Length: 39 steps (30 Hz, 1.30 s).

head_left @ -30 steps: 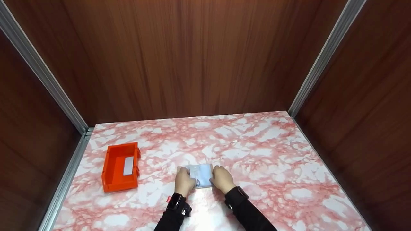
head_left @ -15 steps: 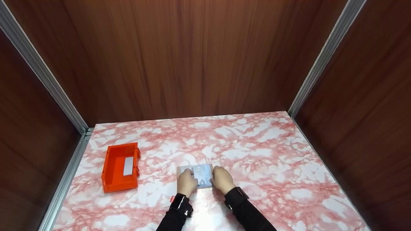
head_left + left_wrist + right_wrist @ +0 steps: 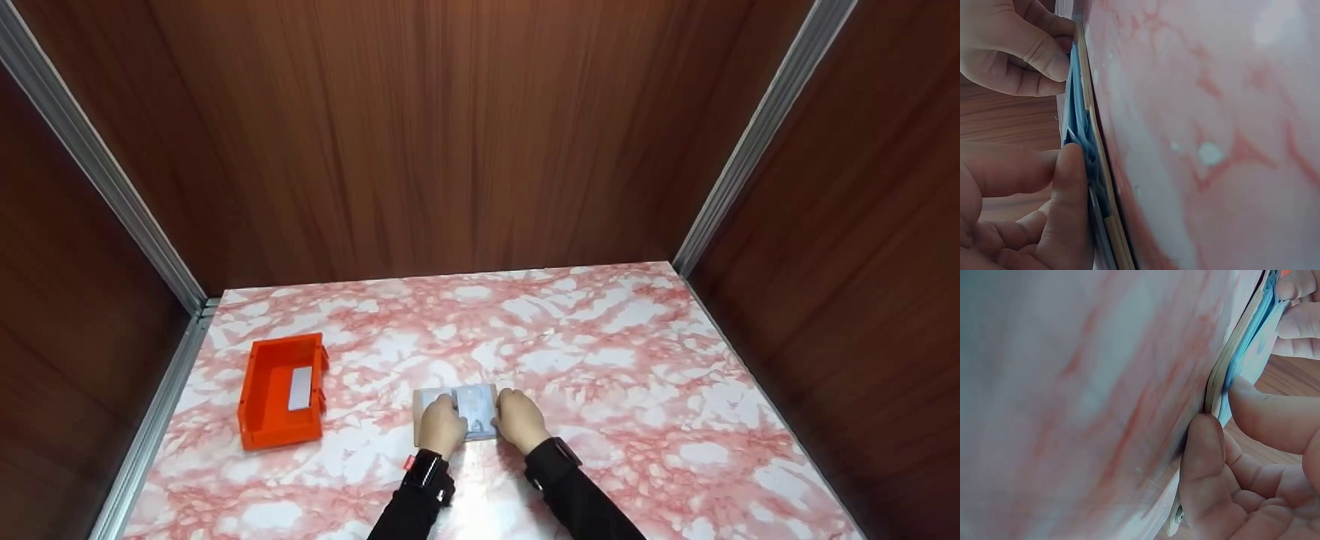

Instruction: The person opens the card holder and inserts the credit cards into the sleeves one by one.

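In the head view, a flat beige case (image 3: 417, 426) resembling an open wallet lies at the table's front middle. On it is a thin light-blue sheet (image 3: 475, 405) with a pale printed pattern; its exact kind is unclear. My left hand (image 3: 442, 429) pinches the sheet's left part between thumb and finger, over the case. The left wrist view shows the blue layers (image 3: 1081, 107) bunched and wrinkled near these fingertips. My right hand (image 3: 520, 417) grips the right edge, its thumb on the blue layer and a finger under the beige layers (image 3: 1216, 379).
An orange plastic bin (image 3: 259, 390) with a white label (image 3: 300, 388) stands on the left of the table. The pink-and-white marbled tabletop (image 3: 637, 390) is bounded by brown wood-grain panels (image 3: 450, 135) and metal corner rails (image 3: 765, 135).
My left hand has slid slightly to the right across the case, and the blue sheet's left edge has shifted right with it. My right hand keeps its place at the right edge.
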Tool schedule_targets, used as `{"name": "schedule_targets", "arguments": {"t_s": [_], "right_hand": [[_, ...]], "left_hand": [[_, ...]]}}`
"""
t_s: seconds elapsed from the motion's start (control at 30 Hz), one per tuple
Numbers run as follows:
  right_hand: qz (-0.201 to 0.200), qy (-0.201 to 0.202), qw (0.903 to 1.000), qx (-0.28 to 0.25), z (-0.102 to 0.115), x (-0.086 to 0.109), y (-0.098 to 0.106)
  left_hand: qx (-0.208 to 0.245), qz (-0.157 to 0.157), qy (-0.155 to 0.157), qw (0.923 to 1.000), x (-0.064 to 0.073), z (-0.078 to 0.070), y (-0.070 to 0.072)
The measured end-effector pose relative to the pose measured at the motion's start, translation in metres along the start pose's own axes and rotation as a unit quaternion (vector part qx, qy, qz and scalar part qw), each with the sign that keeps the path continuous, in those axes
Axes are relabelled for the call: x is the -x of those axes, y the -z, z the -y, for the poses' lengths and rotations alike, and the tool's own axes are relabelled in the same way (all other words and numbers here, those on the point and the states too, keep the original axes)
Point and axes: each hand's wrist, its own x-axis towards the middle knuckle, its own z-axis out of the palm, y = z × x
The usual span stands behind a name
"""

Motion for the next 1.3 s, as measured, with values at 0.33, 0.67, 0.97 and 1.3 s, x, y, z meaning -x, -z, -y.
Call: {"name": "schedule_targets", "arguments": {"t_s": [0.33,0.67,0.97,1.3], "right_hand": [[-0.004,-0.004,1.0,0.0,-0.001,0.0,-0.001],[-0.007,0.007,0.9999,-0.003,-0.001,0.0,0.0],[-0.007,0.006,1.0,0.0,0.0,0.001,0.001],[-0.003,0.002,1.0,-0.008,0.0,0.001,0.001]], "left_hand": [[-0.03,0.014,-0.022,0.9992,0.0,-0.005,0.002],[-0.03,0.024,-0.038,0.9986,-0.001,-0.006,0.01],[0.007,0.014,-0.013,0.9998,-0.002,-0.002,0.019],[0.019,-0.009,-0.018,0.9996,-0.006,0.006,0.029]]}}
